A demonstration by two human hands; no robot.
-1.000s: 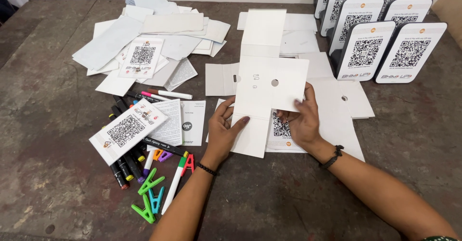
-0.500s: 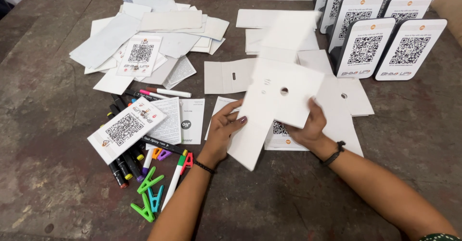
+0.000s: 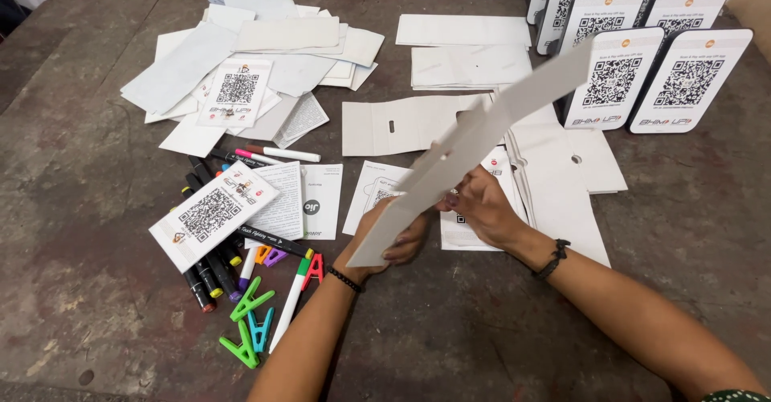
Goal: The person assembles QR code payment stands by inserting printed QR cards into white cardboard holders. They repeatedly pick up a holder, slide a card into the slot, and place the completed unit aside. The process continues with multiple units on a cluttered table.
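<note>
**Card sheet held edge-on over a cluttered tabletop**

Item in hand: one long white folded cardboard sheet [image 3: 474, 141], tilted steeply so that it shows almost edge-on, running from low near the middle of the tabletop [image 3: 96, 314] up toward the far right corner. A small hole shows in its face near the middle.

Left hand [image 3: 391, 237]: clamped on the lower end of the sheet, fingers curled under it, dark band at the wrist.

Right hand [image 3: 480, 207]: gripping the sheet near its middle from behind, fingers closed on the card; black bracelet [image 3: 552, 259] on the wrist. The two hands sit near each other but do not touch.

Beneath the hands: small printed leaflets [image 3: 377, 193] lying flat, and a stack of white die-cut card blanks [image 3: 574, 177] just right of them.

Far right corner: a row of upright white stands with square code panels [image 3: 691, 81], leaning in overlapping ranks.

Far edge, centre: two flat white card pieces [image 3: 466, 48], and one unfolded blank with a slot [image 3: 393, 125] nearer in.

Far left: a loose heap of white and pale grey paper strips [image 3: 257, 57], with a code-printed card [image 3: 237, 93] on top.

Near left: a second code-printed card [image 3: 213, 213] resting on a bundle of black markers [image 3: 205, 269]; beside it coloured pens [image 3: 289, 306] and green, blue and red plastic clips [image 3: 250, 322].
</note>
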